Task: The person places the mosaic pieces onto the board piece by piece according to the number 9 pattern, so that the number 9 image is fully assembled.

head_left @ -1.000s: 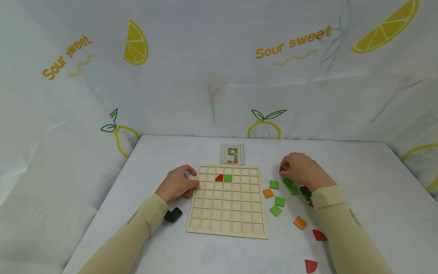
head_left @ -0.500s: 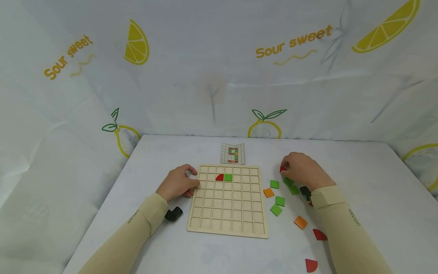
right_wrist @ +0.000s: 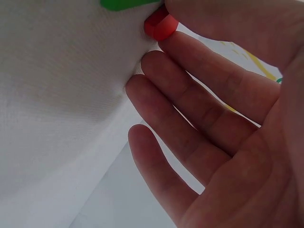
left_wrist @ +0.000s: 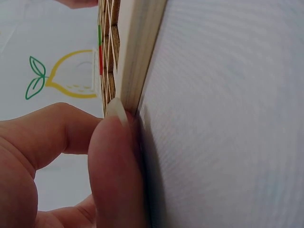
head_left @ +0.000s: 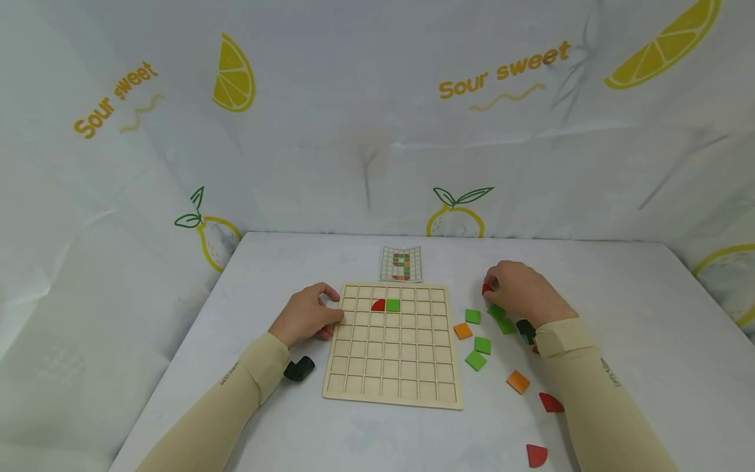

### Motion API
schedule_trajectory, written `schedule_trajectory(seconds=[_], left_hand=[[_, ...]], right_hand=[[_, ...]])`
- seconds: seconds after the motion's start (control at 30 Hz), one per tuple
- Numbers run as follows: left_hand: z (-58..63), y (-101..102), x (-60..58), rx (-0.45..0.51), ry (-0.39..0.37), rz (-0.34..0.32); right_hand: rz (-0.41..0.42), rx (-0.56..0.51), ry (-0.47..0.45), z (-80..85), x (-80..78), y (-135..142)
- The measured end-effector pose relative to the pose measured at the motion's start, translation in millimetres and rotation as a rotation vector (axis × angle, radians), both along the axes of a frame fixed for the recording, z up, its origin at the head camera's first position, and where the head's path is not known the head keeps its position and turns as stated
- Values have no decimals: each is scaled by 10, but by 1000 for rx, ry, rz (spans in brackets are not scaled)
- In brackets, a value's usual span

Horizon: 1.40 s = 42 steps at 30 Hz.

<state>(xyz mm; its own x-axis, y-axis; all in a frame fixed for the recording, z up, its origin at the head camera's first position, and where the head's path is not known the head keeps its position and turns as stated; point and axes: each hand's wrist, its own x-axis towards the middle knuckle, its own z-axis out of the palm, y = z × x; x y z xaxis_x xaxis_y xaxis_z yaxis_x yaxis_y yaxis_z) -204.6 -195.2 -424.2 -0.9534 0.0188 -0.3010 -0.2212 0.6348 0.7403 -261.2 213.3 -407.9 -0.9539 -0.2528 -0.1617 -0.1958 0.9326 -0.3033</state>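
A pale wooden grid board (head_left: 392,359) lies on the table, with a red quarter-round tile (head_left: 379,305) and a green square tile (head_left: 392,306) side by side in its second row. My left hand (head_left: 307,316) holds the board by its left edge; the left wrist view shows the thumb (left_wrist: 114,166) against that edge. Right of the board, my right hand (head_left: 520,288) pinches a small red tile (right_wrist: 162,26) between thumb and index finger, low over the table. Its other fingers are spread loosely. Green tiles (head_left: 497,311) lie just beneath this hand.
A pattern card (head_left: 400,264) with a coloured grid figure lies behind the board. Loose green, orange (head_left: 518,382) and red tiles (head_left: 551,402) are scattered right of the board. A black object (head_left: 299,368) sits by the left wrist. A printed cloth hangs behind the table.
Both hands stay nearly in place, the left at the board's edge and the right pinching the red tile. The tiles and board keep their positions; the view shifts slightly.
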Motion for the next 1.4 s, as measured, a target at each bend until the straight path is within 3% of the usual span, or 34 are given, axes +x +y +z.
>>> schedule_trajectory(seconds=[1.4], left_hand=[[-10,-5,-7,-27,2,-1]], right_hand=[[33,-8,15,40,11,22]])
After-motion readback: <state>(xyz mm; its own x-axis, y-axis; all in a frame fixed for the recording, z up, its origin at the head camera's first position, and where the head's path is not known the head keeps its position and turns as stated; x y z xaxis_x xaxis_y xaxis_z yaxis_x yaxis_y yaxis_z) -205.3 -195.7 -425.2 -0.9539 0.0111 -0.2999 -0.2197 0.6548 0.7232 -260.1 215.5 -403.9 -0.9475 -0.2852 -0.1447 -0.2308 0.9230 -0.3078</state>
